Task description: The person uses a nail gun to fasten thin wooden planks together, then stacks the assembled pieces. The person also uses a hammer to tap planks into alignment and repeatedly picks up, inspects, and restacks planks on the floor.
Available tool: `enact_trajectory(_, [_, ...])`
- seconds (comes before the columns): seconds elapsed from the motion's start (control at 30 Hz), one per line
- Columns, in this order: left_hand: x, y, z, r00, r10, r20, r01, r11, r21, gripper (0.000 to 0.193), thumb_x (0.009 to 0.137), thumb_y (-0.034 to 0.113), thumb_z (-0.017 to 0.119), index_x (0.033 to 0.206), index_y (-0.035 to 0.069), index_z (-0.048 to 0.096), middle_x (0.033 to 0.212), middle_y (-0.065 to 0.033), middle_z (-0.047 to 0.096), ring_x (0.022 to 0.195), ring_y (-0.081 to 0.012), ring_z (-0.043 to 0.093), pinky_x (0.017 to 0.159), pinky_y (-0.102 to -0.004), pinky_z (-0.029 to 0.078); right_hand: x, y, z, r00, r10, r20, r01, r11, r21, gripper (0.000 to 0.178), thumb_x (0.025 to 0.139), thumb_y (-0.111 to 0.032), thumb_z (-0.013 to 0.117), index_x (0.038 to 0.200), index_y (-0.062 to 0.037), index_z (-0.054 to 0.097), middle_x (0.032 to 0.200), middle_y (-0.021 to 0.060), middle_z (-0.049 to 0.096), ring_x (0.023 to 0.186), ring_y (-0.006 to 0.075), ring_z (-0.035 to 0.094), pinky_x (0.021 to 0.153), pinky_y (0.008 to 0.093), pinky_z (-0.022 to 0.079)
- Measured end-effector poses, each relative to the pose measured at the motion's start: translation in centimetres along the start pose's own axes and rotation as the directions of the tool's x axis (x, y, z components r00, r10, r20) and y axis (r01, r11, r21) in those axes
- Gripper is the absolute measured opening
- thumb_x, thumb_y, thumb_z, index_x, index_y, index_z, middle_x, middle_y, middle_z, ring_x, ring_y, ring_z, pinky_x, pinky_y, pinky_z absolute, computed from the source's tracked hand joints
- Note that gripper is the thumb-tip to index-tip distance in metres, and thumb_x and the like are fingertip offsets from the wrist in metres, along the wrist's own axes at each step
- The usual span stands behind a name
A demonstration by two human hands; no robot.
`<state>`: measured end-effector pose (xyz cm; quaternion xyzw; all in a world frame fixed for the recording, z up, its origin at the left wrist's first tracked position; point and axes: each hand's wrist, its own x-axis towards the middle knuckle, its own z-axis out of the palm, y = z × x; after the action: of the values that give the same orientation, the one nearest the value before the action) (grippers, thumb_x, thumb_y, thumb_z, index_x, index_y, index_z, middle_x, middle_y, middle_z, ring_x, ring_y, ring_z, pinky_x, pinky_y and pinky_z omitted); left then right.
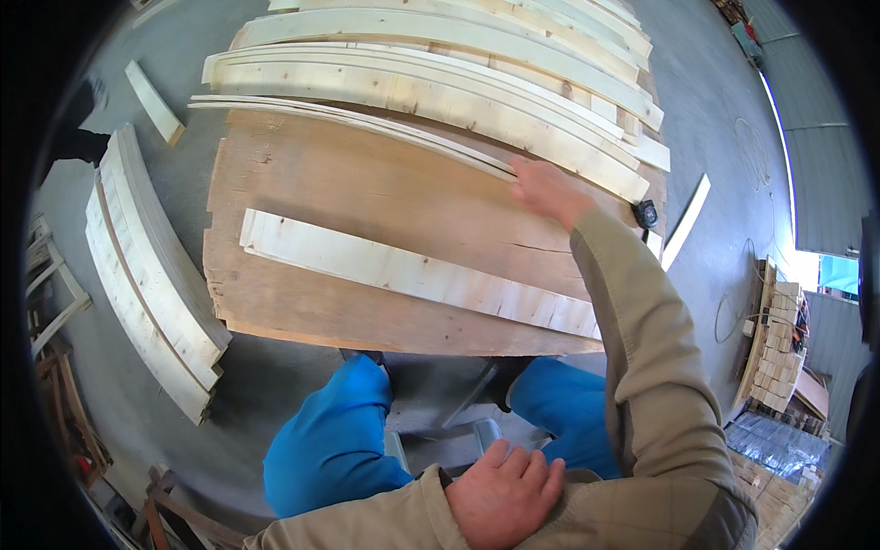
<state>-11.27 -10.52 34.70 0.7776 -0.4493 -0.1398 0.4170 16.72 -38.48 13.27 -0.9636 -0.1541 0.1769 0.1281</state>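
My right hand [551, 192] reaches across the board table. Its fingers close on a pair of thin wooden slats [353, 119] standing on edge, near their right part; the fingertips are partly hidden. My left hand [507, 495] lies against my clothes near my lap, fingers slightly bent and apart, with nothing in it. Nearer to me, a pale plank [417, 272], seemingly with another under it, lies slantwise on the brown plywood top [367, 188]. Just beyond the slats, several long pale boards [431, 99] lie side by side.
A black tape measure [645, 214] sits at the tabletop's right edge. On the left stands a stack of long boards [151, 266], with a loose short board [154, 103] on the floor behind it. Stacked wood blocks [779, 339] are at the right, and another plank [686, 222] lies beside the table.
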Motion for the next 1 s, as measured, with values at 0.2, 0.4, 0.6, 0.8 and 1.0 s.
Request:
enact_trajectory(0.2, [0.1, 0.0, 0.0, 1.000, -0.004, 0.029, 0.004, 1.000, 0.015, 0.037, 0.090, 0.027, 0.060, 0.116, 0.000, 0.067, 0.098, -0.0153, 0.066, 0.084, -0.0279, 0.063, 0.086, -0.0490, 0.049, 0.1, 0.6, 0.6, 0.999, -0.011, -0.049, 0.012, 1.000, 0.011, 0.026, 0.090, -0.016, 0.060, 0.109, 0.0020, 0.057, 0.105, 0.0277, 0.069, 0.102, 0.0460, 0.066, 0.086, 0.0537, 0.052])
enact_trajectory(0.4, [0.4, 0.1, -0.7, 0.997, -0.005, 0.074, 0.005, 1.000, 0.004, 0.036, 0.090, 0.025, 0.059, 0.115, 0.001, 0.068, 0.096, -0.0137, 0.065, 0.086, -0.0273, 0.062, 0.086, -0.0455, 0.049, -0.5, 0.6, 1.0, 0.996, 0.054, -0.065, -0.054, 0.999, -0.007, 0.044, 0.090, -0.019, 0.063, 0.129, 0.0003, 0.056, 0.111, 0.0290, 0.068, 0.107, 0.0459, 0.065, 0.092, 0.0533, 0.052])
enact_trajectory(0.6, [1.0, 0.3, -1.3, 0.992, -0.009, 0.129, 0.004, 0.999, 0.033, 0.035, 0.089, 0.023, 0.059, 0.116, 0.002, 0.068, 0.097, -0.0126, 0.065, 0.089, -0.0271, 0.062, 0.088, -0.0432, 0.049, -2.3, 0.2, 0.8, 0.994, 0.008, -0.111, -0.006, 1.000, 0.024, 0.031, 0.091, -0.024, 0.064, 0.112, -0.0011, 0.061, 0.108, 0.0243, 0.069, 0.104, 0.0439, 0.065, 0.089, 0.0527, 0.052])
enact_trajectory(0.8, [2.0, 0.1, -1.6, 0.990, 0.015, 0.143, -0.018, 1.000, 0.023, 0.038, 0.089, 0.022, 0.060, 0.120, 0.001, 0.067, 0.101, -0.0135, 0.066, 0.094, -0.0282, 0.063, 0.090, -0.0428, 0.049, -1.9, 0.3, 1.3, 0.992, 0.046, -0.116, -0.041, 0.998, 0.048, 0.029, 0.093, -0.026, 0.062, 0.109, -0.0026, 0.062, 0.101, 0.0224, 0.070, 0.099, 0.0453, 0.066, 0.085, 0.0547, 0.053])
enact_trajectory(1.0, [2.4, 0.1, -1.3, 0.987, 0.016, 0.160, -0.022, 0.999, 0.036, 0.040, 0.089, 0.022, 0.059, 0.122, 0.001, 0.066, 0.104, -0.0148, 0.068, 0.096, -0.0287, 0.064, 0.091, -0.0424, 0.050, -1.9, -0.2, 3.1, 0.947, 0.137, -0.292, -0.129, 0.991, 0.046, 0.021, 0.096, -0.024, 0.056, 0.103, -0.0045, 0.060, 0.097, 0.0213, 0.070, 0.093, 0.0466, 0.067, 0.080, 0.0551, 0.054])
